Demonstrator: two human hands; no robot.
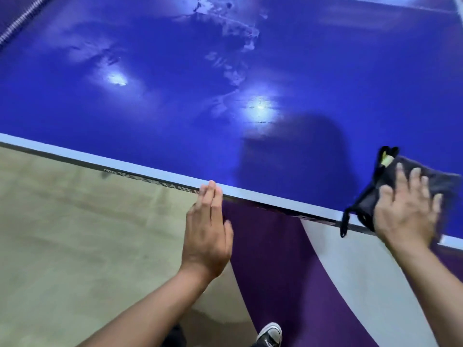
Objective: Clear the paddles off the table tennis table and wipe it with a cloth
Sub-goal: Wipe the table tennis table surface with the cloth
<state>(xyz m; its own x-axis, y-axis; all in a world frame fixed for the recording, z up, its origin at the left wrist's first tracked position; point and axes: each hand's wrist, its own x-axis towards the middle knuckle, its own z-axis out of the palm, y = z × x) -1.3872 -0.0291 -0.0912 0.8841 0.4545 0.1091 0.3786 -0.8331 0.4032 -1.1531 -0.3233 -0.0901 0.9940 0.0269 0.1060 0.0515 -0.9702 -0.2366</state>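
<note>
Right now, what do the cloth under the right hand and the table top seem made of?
Cloth: soft dark grey fabric, possibly microfibre; it creases and hangs limp over the edge. Table tennis table: hard smooth board, likely blue-painted, semi-gloss; it reflects bright lights and shows smeared streaks.

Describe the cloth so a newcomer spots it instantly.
On the blue table tennis table, follow the white near edge rightward. There the right hand presses on a dark grey cloth. It alone is dark and crumpled, with a pale yellow tag and a black loop hanging over the edge.
</note>
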